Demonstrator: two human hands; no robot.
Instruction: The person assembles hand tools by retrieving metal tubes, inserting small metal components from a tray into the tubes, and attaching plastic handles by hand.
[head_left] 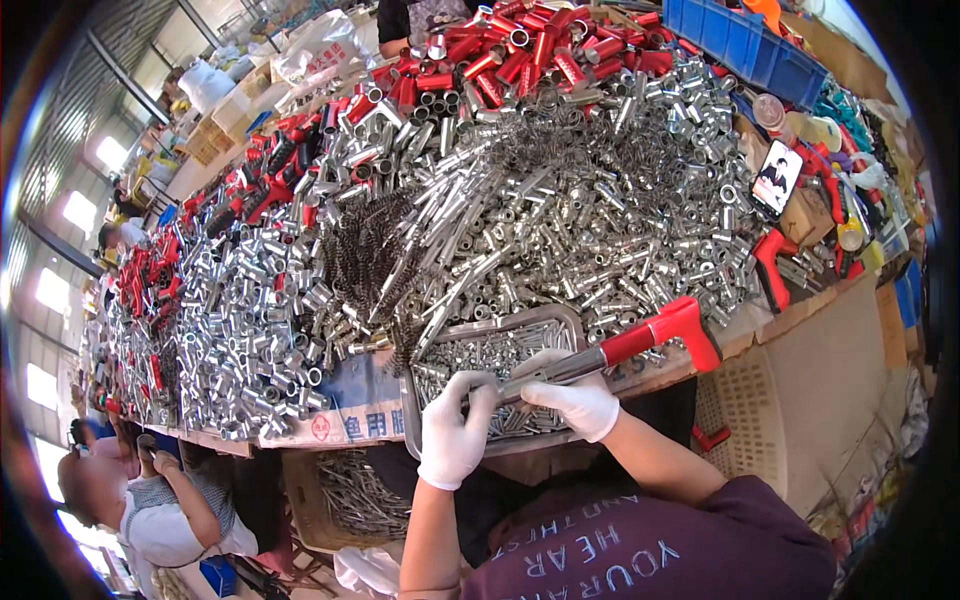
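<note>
Both my hands wear white gloves and meet at a red-handled, pistol-shaped tool with a metal barrel (630, 345). It lies tilted, with its red grip up to the right. My right hand (578, 402) is closed around the metal barrel. At the barrel's lower left end, my left hand (458, 425) has its fingers curled against the tip; any small part between them is hidden. Under my hands sits a grey tray (409, 418) full of small metal pins. Another red handle (772, 268) rests at the table's right edge.
Heaped beyond the tray are metal fittings (560, 235), dark springs (362, 250), silver sleeves (250, 325) and red tubes (540, 50). A phone (777, 178) leans at the right, below a blue crate (745, 50). Under the table is a bin of metal rods (360, 495). A co-worker (175, 515) is at lower left.
</note>
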